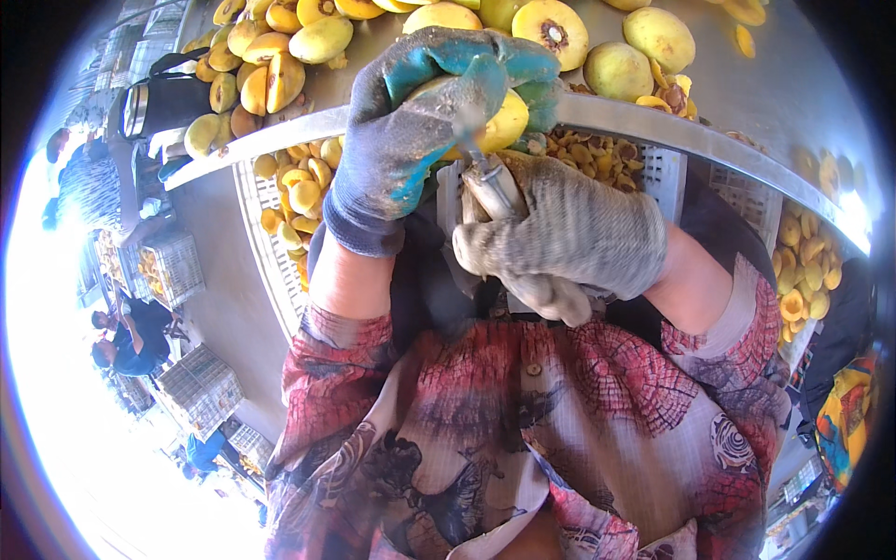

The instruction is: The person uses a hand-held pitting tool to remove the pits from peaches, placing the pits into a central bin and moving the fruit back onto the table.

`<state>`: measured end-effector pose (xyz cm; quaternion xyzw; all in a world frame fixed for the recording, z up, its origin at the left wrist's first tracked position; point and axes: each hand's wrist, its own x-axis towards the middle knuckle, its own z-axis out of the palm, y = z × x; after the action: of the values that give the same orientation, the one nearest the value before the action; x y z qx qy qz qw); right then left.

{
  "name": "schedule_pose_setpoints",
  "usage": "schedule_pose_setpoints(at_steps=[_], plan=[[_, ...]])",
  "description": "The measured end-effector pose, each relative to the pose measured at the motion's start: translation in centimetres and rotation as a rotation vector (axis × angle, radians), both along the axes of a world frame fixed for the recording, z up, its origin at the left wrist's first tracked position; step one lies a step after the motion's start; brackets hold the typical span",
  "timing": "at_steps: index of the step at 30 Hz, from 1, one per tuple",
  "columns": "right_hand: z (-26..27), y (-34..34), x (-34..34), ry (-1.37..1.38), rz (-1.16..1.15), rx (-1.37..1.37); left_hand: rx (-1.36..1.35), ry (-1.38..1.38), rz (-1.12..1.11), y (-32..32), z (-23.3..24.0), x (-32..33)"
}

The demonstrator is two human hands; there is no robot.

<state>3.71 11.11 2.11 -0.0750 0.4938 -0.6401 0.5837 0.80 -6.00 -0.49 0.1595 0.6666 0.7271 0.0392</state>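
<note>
My left hand [413, 133], in a grey glove with a teal coating, grips a yellow peach [507, 122] just above the steel table's front edge. Part of the fruit is hidden by the gloved fingers. My right hand [581, 227], in a soiled whitish knit glove, is closed around the handle of a small metal-shafted hand tool [493, 189]. The tool's shaft points up at the peach, and its tip is blurred against the left glove. Beyond my hands, a cut peach half [551, 33] shows its brown pit cavity, with whole peaches [617, 71] beside it.
A raised metal rim [700, 136] borders the table. Halved peaches [283, 80] are heaped at the left. Below the rim stand a white crate [253, 217] of peach halves and another [663, 182] beside brownish pieces. Peach halves [805, 266] fill a crate at right. People work far left.
</note>
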Motion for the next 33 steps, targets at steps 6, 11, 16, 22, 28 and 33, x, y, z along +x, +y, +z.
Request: schedule_pose_setpoints(at_steps=[6, 11, 16, 22, 28, 33], plan=[[-1.4, -0.1, 0.6, 0.163, -0.143, -0.128, 0.183, -0.231, 0.051, 0.2, -1.2, -0.1], [-4.1, -2.0, 2.0, 1.258, -0.094, 0.467, 0.437, -0.332, 0.072, 1.5, 0.1, -0.3], [-7.5, 1.0, 0.6, 1.41, 0.298, 0.921, 0.001, 0.216, 0.168, -2.0, 2.0, 0.0], [-6.6, 1.3, 0.2, 1.332, 0.475, 0.989, -1.455, 0.403, 0.573, -14.0, 2.6, 2.4], [-8.5, -0.2, 0.6, 1.311, 0.48, 0.864, -1.758, 0.5, 0.417, -9.1, 3.1, -4.5], [-6.4, -0.4, 0.5, 1.322, 0.346, 0.749, -1.925, 0.241, 0.186, -7.7, 1.6, -9.0]])
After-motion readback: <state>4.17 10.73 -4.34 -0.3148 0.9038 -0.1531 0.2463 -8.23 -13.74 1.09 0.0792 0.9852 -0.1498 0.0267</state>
